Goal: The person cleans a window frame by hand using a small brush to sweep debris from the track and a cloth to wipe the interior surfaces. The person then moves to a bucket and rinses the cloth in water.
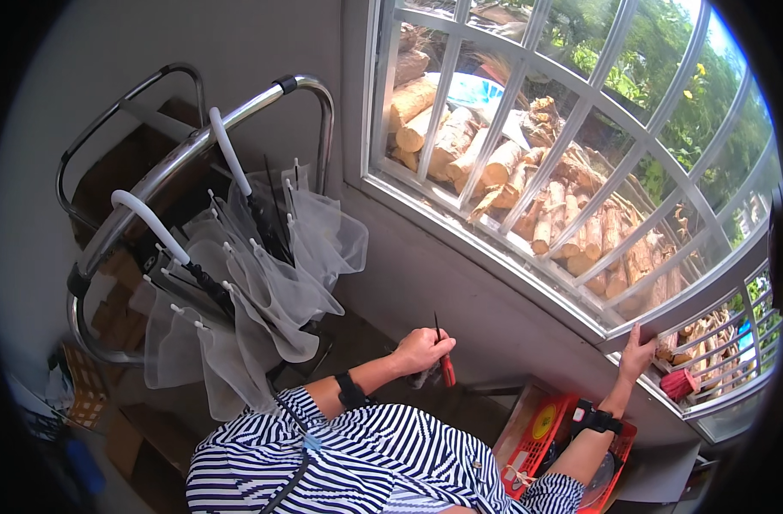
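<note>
My left hand (422,351) is closed around a screwdriver with a red handle (448,371); its thin dark shaft points upward past my fingers. Some dark grey material hangs just below that hand, too unclear to name. At the right, my right hand (637,354) rests against the grey post (661,323) between two windows, one finger extended along it, and no held object shows. Beside it on the sill stands a red roll (679,384), perhaps of string. Both wrists wear black straps.
Two translucent umbrellas (263,270) with white hooked handles hang from a chrome rail (192,151) at the left. A barred window (481,225) faces me, with stacked logs (584,221) outside. A red plastic basket (526,450) with items inside sits below my right arm.
</note>
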The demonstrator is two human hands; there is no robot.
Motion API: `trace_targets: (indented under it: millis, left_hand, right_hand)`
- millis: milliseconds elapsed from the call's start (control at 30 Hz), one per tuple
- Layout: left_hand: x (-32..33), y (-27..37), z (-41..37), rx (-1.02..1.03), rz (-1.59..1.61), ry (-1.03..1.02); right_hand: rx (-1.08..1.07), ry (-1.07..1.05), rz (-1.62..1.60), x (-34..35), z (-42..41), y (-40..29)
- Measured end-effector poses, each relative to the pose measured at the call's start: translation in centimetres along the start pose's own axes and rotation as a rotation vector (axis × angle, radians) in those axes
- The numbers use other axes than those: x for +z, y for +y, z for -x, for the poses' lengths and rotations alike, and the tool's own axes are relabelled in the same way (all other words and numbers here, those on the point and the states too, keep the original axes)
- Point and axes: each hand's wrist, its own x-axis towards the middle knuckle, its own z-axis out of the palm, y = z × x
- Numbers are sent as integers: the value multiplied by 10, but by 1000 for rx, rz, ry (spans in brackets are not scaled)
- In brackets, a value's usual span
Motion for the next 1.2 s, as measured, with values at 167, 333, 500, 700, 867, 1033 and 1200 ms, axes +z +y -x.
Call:
trace_targets:
  millis: [167,333,500,700,867,1033,1200]
  left_hand:
    - [-14,3,-3,26,16,14]
    - [-11,6,-11,82,26,-25]
    - [5,16,-29,203,144,41]
    - [31,35,-62,365,139,75]
    - [63,49,-92,547,-36,161]
    - [100,64,-112,671,-187,216]
    - [125,48,-129,595,-160,318]
  right_hand:
    - [-50,39,36,7,-2,5]
    - [49,-10,-17,0,5,-5]
    - [80,121,11,-1,12,-21]
    - [28,-106,-196,-19,9,-31]
    - [48,-151,-236,-63,3,31]
    - [146,-45,414,-129,-49,165]
    - [265,-318,956,-167,-92,272]
